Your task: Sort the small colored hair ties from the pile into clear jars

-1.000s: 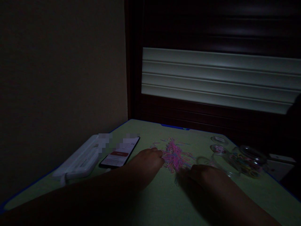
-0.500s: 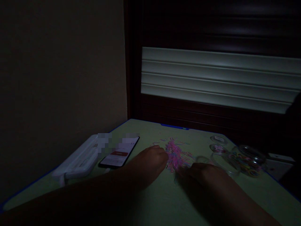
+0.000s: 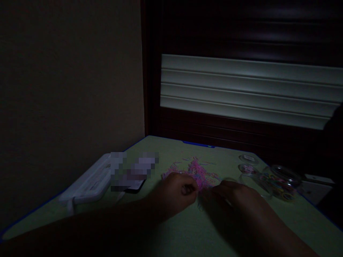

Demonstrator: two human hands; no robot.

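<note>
A pile of thin, pink and purple elastic bands [image 3: 197, 169] lies loosely spread on the light green tabletop. My left hand [image 3: 178, 192] is at the pile's near left side, thumb and forefinger pinched together in a ring. Whatever is between those fingertips is too small and dark to name. Close by on the right, my right hand [image 3: 235, 196] has its fingers pressed together low over the pile's near right edge. Its fingertips are in shadow, so what they hold cannot be made out. The two hands are slightly apart.
On the right stands a clear jar [image 3: 282, 182] of coloured bands, with a clear round lid [image 3: 255, 185] beside it. Two small round containers [image 3: 248, 159] sit behind. To the left lie a phone [image 3: 136, 187] and a white case [image 3: 88, 178]. A wall rises beyond the table's left edge.
My left hand has shifted slightly right and nearer, its thumb and forefinger now showing as a ring. More bands show behind it. My right hand has barely moved.
</note>
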